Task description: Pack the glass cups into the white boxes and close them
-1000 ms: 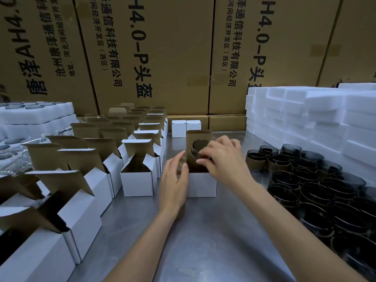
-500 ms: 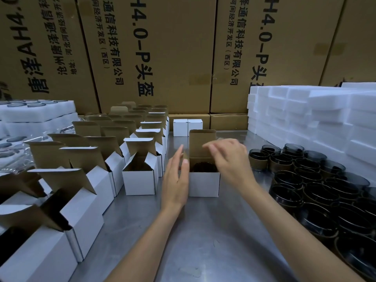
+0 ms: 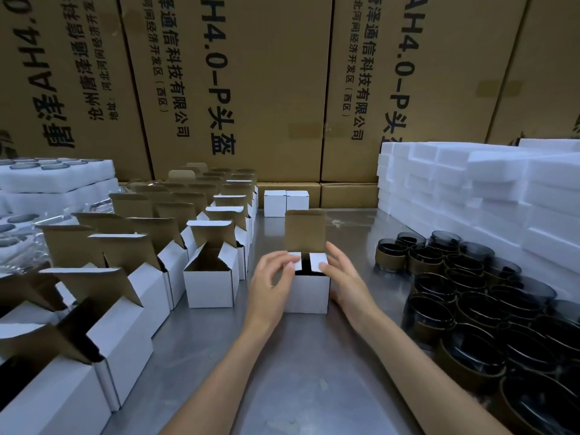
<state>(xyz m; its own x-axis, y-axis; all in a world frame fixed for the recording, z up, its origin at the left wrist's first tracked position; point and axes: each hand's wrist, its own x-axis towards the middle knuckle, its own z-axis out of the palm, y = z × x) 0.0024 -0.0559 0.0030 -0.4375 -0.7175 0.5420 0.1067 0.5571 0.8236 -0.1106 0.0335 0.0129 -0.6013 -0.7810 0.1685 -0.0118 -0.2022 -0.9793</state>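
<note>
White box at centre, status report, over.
Both hands, left, right, folding the side flaps down. White box loaded, back lid upright. Nothing in the way.

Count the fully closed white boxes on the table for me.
2: the closed boxes, left one and right one, stand side by side at the table's far edge, behind the box being closed. Others may be hidden behind the open boxes on the left.

Dim, soft focus, wide-angle edge distortion
</note>
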